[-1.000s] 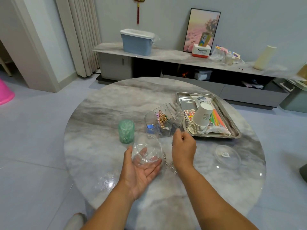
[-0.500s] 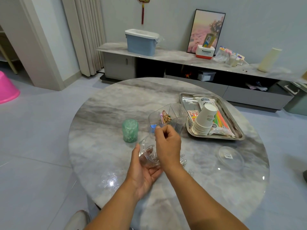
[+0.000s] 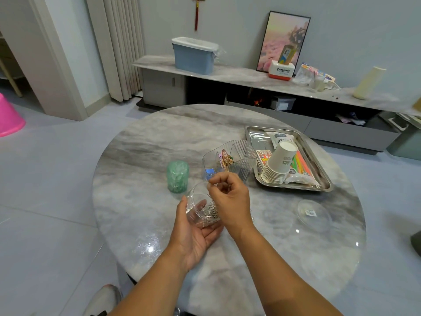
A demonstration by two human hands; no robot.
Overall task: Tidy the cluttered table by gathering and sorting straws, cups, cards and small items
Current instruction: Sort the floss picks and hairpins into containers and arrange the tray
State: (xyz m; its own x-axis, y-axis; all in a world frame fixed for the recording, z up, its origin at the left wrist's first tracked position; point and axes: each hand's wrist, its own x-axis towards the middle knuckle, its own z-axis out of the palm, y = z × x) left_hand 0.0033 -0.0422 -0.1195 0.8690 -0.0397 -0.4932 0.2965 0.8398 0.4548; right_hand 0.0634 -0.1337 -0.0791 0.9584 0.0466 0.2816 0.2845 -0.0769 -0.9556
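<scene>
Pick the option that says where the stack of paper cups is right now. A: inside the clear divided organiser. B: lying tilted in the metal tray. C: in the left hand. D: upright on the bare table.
B: the stack of paper cups lies tilted in the metal tray, beside the coloured straws.

You're in somebody's living room, pretty clearly a home. At 12 o'clock there's a low TV-style cabinet (image 3: 262, 87) with a marble-look top running along the wall, a framed picture (image 3: 283, 41) leaning on it and a blue storage bin (image 3: 193, 55) parked at its 11 o'clock end. A red tassel charm (image 3: 197, 10) hangs on the wall, and pleated curtains (image 3: 118, 46) sit at 10 o'clock beside a doorway. You're at a round marble table (image 3: 159, 144) on a pale tiled floor (image 3: 45, 201), with a pink plastic tub (image 3: 9, 119) at 9 o'clock.
</scene>
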